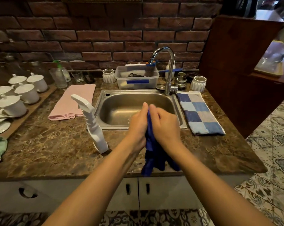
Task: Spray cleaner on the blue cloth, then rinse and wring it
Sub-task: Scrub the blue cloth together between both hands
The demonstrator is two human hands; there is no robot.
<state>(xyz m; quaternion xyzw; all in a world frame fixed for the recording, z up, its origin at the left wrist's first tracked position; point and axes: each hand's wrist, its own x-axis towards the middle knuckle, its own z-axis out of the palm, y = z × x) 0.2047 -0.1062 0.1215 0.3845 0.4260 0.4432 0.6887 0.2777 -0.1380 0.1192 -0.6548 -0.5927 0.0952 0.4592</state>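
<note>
The light is dim and warm. Beyond the clasped hands, the steel sink shows soft glare. Straight lines bend at the edges, and far corners look blurred.

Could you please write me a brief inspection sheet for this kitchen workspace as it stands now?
Surface: brown marble counter around a steel sink; no water seen running from the faucet.
Job's things: blue cloth bunched between both hands; white spray bottle upright left of sink.
Clutter: pink towel, checked towel, lidded cups, plastic tub.
Grippers: left hand and right hand clasp the cloth.
Cables: nothing seen.
Surroundings: brick wall, patterned floor tiles.
</note>
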